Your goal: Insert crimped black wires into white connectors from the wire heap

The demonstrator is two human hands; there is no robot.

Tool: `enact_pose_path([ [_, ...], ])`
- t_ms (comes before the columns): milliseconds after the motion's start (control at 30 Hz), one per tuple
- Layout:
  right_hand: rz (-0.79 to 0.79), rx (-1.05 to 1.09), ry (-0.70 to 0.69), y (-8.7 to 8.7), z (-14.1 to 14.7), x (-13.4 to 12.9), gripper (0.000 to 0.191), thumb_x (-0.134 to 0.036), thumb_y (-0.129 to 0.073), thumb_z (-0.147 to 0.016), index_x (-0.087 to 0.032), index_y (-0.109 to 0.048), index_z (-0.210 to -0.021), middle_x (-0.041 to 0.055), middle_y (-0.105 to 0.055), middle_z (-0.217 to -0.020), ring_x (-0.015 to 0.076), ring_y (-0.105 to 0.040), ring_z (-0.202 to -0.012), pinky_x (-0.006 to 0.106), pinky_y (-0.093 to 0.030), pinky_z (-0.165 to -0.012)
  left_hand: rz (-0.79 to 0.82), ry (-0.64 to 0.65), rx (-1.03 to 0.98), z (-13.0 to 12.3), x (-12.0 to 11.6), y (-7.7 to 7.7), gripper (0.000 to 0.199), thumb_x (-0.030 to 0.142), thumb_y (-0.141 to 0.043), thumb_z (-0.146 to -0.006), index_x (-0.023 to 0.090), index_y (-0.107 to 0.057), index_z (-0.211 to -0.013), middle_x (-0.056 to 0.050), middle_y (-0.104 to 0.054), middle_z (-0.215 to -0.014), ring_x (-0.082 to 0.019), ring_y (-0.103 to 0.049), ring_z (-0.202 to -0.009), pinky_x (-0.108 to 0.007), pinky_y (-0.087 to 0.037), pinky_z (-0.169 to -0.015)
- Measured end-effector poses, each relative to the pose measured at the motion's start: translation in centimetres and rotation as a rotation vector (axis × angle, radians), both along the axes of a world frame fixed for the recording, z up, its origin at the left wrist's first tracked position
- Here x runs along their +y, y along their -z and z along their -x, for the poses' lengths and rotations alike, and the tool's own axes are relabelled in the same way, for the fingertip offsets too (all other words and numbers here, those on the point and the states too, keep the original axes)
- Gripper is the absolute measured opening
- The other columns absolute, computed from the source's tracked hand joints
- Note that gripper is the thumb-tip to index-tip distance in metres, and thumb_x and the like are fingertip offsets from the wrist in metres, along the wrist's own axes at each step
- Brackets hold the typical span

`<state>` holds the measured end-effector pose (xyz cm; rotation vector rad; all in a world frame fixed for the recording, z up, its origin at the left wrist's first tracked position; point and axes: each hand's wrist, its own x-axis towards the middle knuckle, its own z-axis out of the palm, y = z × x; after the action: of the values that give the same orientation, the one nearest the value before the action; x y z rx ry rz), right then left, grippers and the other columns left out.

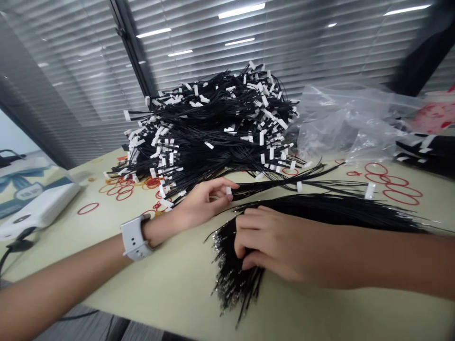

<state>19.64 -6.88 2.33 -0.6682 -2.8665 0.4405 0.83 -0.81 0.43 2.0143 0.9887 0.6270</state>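
Observation:
My left hand, with a pale watch band on its wrist, pinches a white connector at the end of a few black wires that run off to the right. My right hand lies on a thick bundle of loose black wires with bare metal tips, its fingers curled round some of them near the left end. The bundle stretches right, partly behind my right forearm. Behind both hands rises a large heap of black wires with white connectors.
Red rubber bands lie at the right, others at the left on the table. Clear plastic bags stand at the back right. A white device with a cable sits at the left, beside a box. Window blinds are behind.

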Motion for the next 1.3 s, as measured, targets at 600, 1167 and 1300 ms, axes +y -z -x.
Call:
enact_pose_path([
  [600, 0.107, 0.289, 0.504, 1.2, -0.3, 3.5, 0.017, -0.026, -0.046, -0.081, -0.017, -0.06, -0.077, -0.0013, -0.058, -0.068, 0.0073, -0.048, -0.058, 0.021, -0.034, -0.055, 0.382, -0.175, -0.224, 0.2, 0.0, -0.2, 0.016, 0.006, -0.057, -0.071, 0.012, -0.054, -0.085, -0.001, -0.06, -0.072, -0.007, -0.055, -0.064, -0.02, -0.042, -0.061],
  [1167, 0.044, 0.366, 0.588, 3.0, -0.8, 5.2, 0.023, -0.03, -0.047, -0.079, -0.017, -0.064, -0.071, -0.0014, -0.057, -0.058, 0.0069, -0.046, -0.052, 0.023, -0.034, -0.054, 0.473, -0.261, -0.24, 0.2, -0.1, -0.6, 0.014, 0.007, -0.059, -0.071, 0.012, -0.054, -0.083, 0.0, -0.061, -0.071, -0.006, -0.055, -0.061, -0.017, -0.041, -0.056],
  [1300, 0.048, 0.355, 0.579, 2.9, -0.7, 5.0, 0.024, -0.029, -0.047, -0.078, -0.016, -0.064, -0.068, -0.0021, -0.054, -0.055, 0.0062, -0.043, -0.05, 0.022, -0.033, -0.053, 0.473, -0.258, -0.241, 0.2, -0.1, -0.6, 0.014, 0.007, -0.059, -0.071, 0.011, -0.054, -0.084, -0.001, -0.061, -0.073, -0.006, -0.054, -0.063, -0.017, -0.04, -0.057],
])
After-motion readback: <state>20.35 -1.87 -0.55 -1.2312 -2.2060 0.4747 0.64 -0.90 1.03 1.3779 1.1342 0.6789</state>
